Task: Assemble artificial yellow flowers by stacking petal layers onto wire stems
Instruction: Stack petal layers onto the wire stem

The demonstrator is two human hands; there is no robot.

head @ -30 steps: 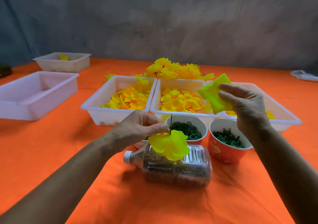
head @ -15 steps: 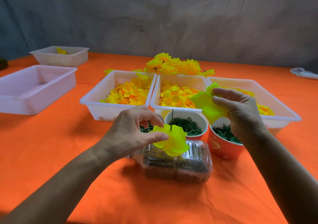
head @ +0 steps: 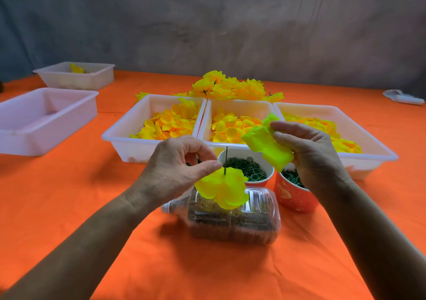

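My left hand (head: 177, 170) pinches a thin dark wire stem (head: 226, 155) that pokes up through a yellow petal layer (head: 222, 187). The petals hang just below my thumb, above a clear plastic bottle. My right hand (head: 309, 152) grips a loose yellow petal layer (head: 267, 144) between thumb and fingers, up and to the right of the stem, apart from it. Three white trays hold loose yellow petals: left (head: 119, 136), middle (head: 239, 106), right (head: 368, 142). Finished yellow flowers (head: 232, 87) are piled behind the trays.
A clear bottle (head: 232, 221) lies on its side on the orange cloth. Behind it stand a cup of green rings (head: 250, 169) and a red cup of green pieces (head: 291, 193). Two more white trays (head: 43, 119) (head: 76, 76) sit far left. A white object (head: 402, 97) lies far right.
My right hand has brought the loose petal layer down and left, closer to the stem. My left hand with the stem and petals stays about where it was, above the bottle.
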